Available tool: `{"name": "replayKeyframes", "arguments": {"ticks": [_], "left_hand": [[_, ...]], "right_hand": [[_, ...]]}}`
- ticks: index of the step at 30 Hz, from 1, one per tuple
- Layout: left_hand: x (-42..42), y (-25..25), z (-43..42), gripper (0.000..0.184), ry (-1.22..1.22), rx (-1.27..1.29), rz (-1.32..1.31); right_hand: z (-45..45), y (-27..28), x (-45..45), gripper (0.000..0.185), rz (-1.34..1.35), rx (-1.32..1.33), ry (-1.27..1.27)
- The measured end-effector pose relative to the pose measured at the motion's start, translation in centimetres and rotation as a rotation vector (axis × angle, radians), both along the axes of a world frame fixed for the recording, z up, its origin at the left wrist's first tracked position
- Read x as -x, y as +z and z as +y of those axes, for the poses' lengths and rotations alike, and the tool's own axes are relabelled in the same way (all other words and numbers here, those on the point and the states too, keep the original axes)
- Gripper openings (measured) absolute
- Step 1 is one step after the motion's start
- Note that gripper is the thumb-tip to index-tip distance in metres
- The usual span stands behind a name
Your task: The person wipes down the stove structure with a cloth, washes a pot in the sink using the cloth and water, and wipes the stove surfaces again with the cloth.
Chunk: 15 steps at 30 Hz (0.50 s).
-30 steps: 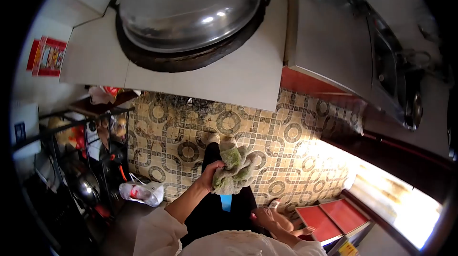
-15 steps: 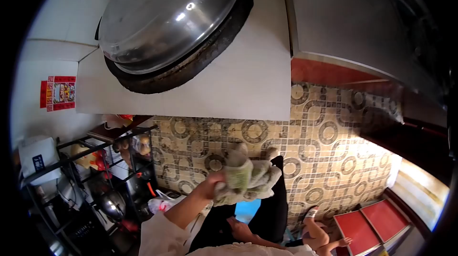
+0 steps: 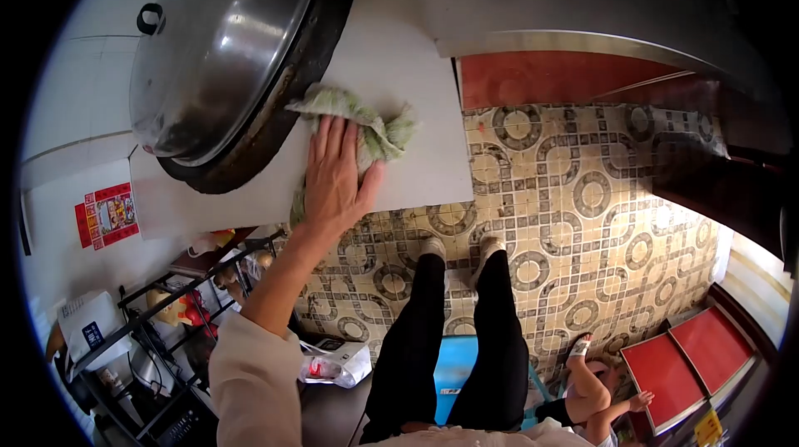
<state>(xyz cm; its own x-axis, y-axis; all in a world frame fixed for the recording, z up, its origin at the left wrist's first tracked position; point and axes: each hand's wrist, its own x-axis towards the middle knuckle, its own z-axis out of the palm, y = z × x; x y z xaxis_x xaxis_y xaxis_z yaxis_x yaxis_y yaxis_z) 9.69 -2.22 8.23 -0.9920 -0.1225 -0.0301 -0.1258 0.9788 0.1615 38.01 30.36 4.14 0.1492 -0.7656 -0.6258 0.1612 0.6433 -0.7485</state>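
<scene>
Lid (image 3: 225, 56) at 10 o'clock; left hand (image 3: 331, 189) open, palm down, pressing cloth (image 3: 393, 137) near 11. Cloth already on counter (image 3: 429, 172), bunched, not spread flat. Right hand (image 3: 416, 427) around 6, mostly hidden, grip can't tell.

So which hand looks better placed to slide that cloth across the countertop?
Left, I'd say: the left hand lies on the cloth on the white countertop; the right hand is barely visible at the bottom edge, well away from it.
</scene>
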Motion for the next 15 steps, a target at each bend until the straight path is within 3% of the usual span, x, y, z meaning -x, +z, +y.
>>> {"name": "replayKeyframes", "arguments": {"ticks": [4,6,7,8,9,10,11,13,14,15], "left_hand": [[3.7,0.6,1.8,0.064,-0.209,-0.059,-0.027],[5.3,0.7,4.9,0.054,-0.307,-0.095,0.102],[5.3,0.8,6.0,0.048,-0.474,-0.134,0.092],[5.1,0.9,6.8,0.042,-0.643,-0.162,0.086],[4.4,0.8,7.3,0.042,-0.647,-0.158,0.105],[3.5,0.8,7.9,0.038,-0.706,-0.184,0.065],[2.6,0.7,8.5,0.035,-0.767,-0.207,0.026],[1.0,-0.7,10.6,0.026,-0.839,-0.205,0.243],[-0.3,-2.1,11.7,0.027,-0.85,-0.294,0.193],[-1.5,-2.8,13.0,0.026,-0.834,-0.387,0.146]], "right_hand": [[-1.7,-2.2,-0.7,0.022,-0.117,0.266,0.037],[-2.0,-5.4,0.7,0.022,-0.135,0.402,-0.028],[-2.1,-8.1,2.0,0.023,-0.202,0.444,-0.149],[-2.0,-11.3,2.9,0.015,-0.615,0.392,-0.483],[-1.8,-16.3,3.8,0.016,-0.065,0.632,-0.407],[-2.5,-11.8,10.4,0.015,-0.347,0.448,-0.689],[-2.7,-11.3,13.8,0.016,-0.444,0.186,-0.799],[-1.3,-14.4,16.1,0.018,-0.198,0.144,-0.974],[-1.7,-14.0,18.1,0.016,-0.202,0.204,-1.137],[-2.0,-13.7,19.2,0.016,-0.192,0.218,-1.141]]}}
